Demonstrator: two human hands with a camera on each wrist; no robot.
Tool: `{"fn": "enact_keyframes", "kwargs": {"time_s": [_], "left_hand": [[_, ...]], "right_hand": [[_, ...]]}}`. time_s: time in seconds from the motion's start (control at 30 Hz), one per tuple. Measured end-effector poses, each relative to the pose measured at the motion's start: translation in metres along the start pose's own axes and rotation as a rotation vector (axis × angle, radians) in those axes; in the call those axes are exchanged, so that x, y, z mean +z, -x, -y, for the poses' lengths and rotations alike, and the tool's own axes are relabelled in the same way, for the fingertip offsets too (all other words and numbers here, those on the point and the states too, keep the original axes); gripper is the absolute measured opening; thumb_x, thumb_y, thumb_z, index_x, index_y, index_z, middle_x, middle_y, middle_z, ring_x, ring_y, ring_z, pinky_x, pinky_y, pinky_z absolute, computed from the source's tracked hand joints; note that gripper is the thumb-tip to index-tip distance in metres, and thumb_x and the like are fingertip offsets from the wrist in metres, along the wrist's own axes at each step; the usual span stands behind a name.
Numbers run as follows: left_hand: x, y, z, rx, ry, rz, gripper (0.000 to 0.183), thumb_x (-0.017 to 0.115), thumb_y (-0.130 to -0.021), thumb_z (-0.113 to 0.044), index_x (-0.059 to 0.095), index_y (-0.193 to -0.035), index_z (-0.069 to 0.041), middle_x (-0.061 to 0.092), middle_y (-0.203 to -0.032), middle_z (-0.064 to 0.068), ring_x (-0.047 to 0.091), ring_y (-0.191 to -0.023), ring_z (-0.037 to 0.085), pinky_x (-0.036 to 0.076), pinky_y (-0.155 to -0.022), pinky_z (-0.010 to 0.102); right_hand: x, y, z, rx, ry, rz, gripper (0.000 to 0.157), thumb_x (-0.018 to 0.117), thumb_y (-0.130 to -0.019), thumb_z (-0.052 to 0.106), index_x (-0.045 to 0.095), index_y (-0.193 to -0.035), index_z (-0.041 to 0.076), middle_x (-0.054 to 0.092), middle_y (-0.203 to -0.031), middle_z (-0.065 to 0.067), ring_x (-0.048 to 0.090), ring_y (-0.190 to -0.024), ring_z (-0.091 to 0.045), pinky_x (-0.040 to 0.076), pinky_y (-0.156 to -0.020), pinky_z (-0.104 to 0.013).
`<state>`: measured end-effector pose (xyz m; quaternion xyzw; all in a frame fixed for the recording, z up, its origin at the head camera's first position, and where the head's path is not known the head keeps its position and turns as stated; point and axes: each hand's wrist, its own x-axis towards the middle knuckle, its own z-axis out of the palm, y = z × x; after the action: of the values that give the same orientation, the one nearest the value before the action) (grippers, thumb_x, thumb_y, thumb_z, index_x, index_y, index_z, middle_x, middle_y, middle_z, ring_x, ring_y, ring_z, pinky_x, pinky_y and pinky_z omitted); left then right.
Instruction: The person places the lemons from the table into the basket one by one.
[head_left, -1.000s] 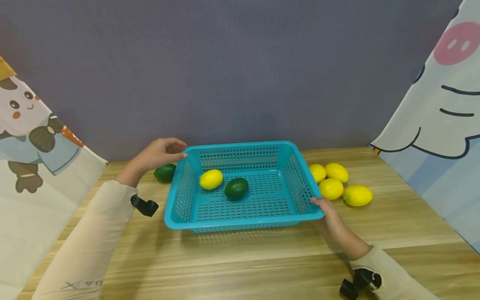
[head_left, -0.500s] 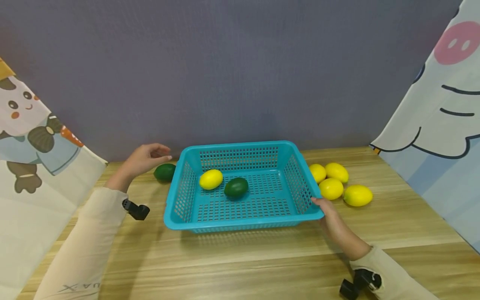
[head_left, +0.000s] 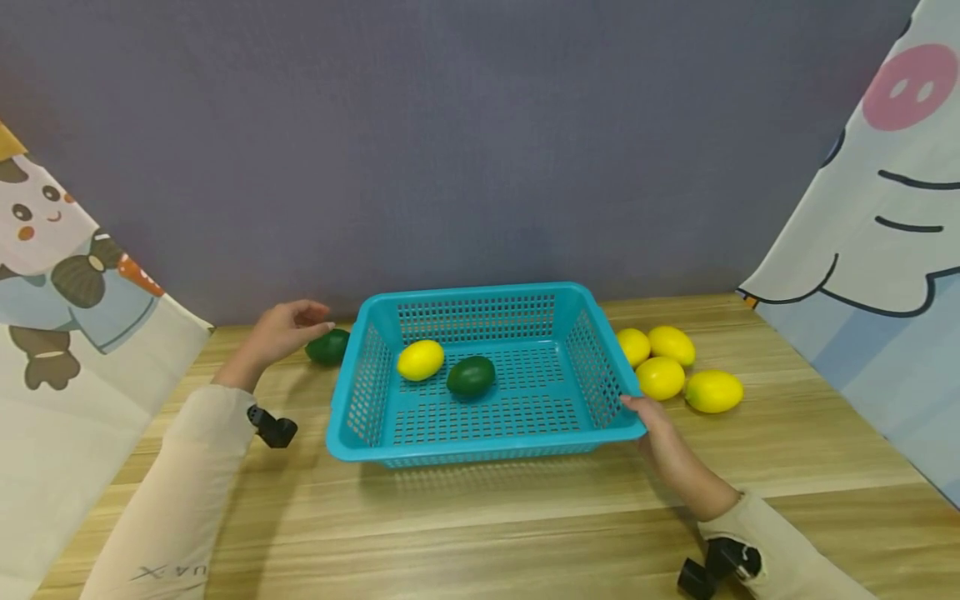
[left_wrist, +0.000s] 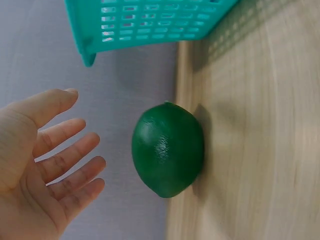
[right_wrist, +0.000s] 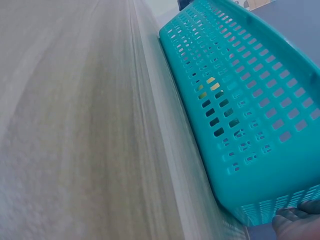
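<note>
Left hand [head_left: 281,336] was held out at the basket's left side, nothing in its grasp, fingers loosely spread and slightly bent, thumb apart from them. Loose green lime [head_left: 327,349] sat on the worktop [head_left: 465,533] just beyond those fingertips, between the left hand and the basket [head_left: 487,448]. Left wrist view showed a gap between fingers and fruit; no contact.

Right hand [head_left: 658,427] gripped the basket at the near corner on its own side, thumb over the rim, fingers low against the outside. Right wrist view caught only part of that hand at its edge, so I could not tell how many fingers bore on the plastic.

Basket was blue, slotted, upright, reaching from the right hand across to near the left. Inside, rightward of the left hand: one yellow lemon [head_left: 421,360], then a second lime [head_left: 471,377], dark green, just beside it and a little nearer the wearer. Right half of the basket floor, toward the right hand, showed bare slots.

Just beyond the right hand, outside the basket wall: four lemons [head_left: 661,379] in a close cluster, the rightmost set nearest the wearer. Grey backing [head_left: 480,150] stood upright beyond both hands.
</note>
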<state>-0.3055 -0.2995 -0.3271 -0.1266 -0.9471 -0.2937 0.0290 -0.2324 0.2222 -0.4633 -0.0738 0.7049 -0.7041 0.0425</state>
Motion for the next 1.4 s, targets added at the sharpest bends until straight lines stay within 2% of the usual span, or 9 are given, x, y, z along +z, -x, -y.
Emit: {"fn": "enact_keyframes", "kwargs": {"time_s": [0.27,0.5,0.6,0.73,0.87,1.13,1.4], "left_hand": [[0.007,-0.001,0.01,0.013,0.012,-0.014,0.047,0.056,-0.094,-0.027,0.052,-0.126,0.006,0.055,-0.123,0.029,0.052,-0.111,0.043,0.043,-0.089,0.056],[0.014,-0.002,0.014,0.002,-0.003,-0.017,0.049,0.056,-0.095,-0.029,0.05,-0.128,0.006,0.05,-0.129,0.029,0.046,-0.117,0.046,0.039,-0.092,0.059],[0.017,-0.003,0.015,-0.008,-0.01,-0.011,0.05,0.056,-0.095,-0.029,0.049,-0.13,0.006,0.048,-0.131,0.029,0.043,-0.119,0.047,0.038,-0.094,0.06],[0.02,-0.004,0.018,-0.022,-0.015,0.005,0.052,0.055,-0.095,-0.032,0.048,-0.131,0.005,0.047,-0.132,0.029,0.041,-0.121,0.047,0.037,-0.094,0.06],[0.022,-0.006,0.02,-0.028,-0.016,0.017,0.054,0.056,-0.095,-0.032,0.047,-0.131,0.006,0.046,-0.133,0.029,0.04,-0.121,0.048,0.036,-0.095,0.061],[0.025,-0.008,0.025,-0.023,-0.029,0.017,0.053,0.058,-0.094,-0.029,0.048,-0.129,0.009,0.048,-0.13,0.031,0.042,-0.118,0.048,0.036,-0.095,0.061],[0.03,-0.01,0.032,0.002,0.01,0.04,0.052,0.06,-0.092,-0.025,0.048,-0.129,0.009,0.049,-0.127,0.031,0.043,-0.115,0.047,0.037,-0.093,0.06]], "right_hand": [[0.0,0.0,-0.001,0.014,-0.009,0.006,0.042,0.028,-0.101,0.016,0.026,-0.138,-0.003,0.056,-0.112,0.015,0.055,-0.1,-0.001,0.047,-0.085,-0.021],[0.007,0.006,0.014,0.031,-0.109,0.009,0.037,0.027,-0.1,0.009,0.028,-0.135,-0.003,0.06,-0.107,0.013,0.057,-0.095,-0.001,0.047,-0.082,-0.019],[0.009,0.007,0.019,0.048,-0.113,0.016,0.04,0.028,-0.099,0.009,0.026,-0.137,-0.005,0.059,-0.107,0.014,0.057,-0.096,0.0,0.046,-0.082,-0.018],[0.003,0.001,0.008,0.057,-0.05,0.015,0.045,0.026,-0.101,0.012,0.02,-0.142,-0.004,0.054,-0.114,0.013,0.054,-0.101,0.0,0.046,-0.085,-0.019],[-0.005,-0.005,-0.009,0.047,0.027,0.011,0.045,0.026,-0.102,0.018,0.022,-0.144,0.002,0.05,-0.123,0.009,0.052,-0.108,-0.002,0.045,-0.089,-0.021],[-0.007,-0.007,-0.015,0.04,0.014,0.011,0.046,0.028,-0.101,0.019,0.024,-0.143,0.002,0.051,-0.123,0.006,0.052,-0.108,-0.005,0.045,-0.09,-0.022],[-0.008,-0.006,-0.017,0.037,0.012,0.01,0.046,0.027,-0.101,0.018,0.024,-0.143,0.0,0.052,-0.122,0.006,0.054,-0.107,-0.005,0.046,-0.09,-0.023]]}}
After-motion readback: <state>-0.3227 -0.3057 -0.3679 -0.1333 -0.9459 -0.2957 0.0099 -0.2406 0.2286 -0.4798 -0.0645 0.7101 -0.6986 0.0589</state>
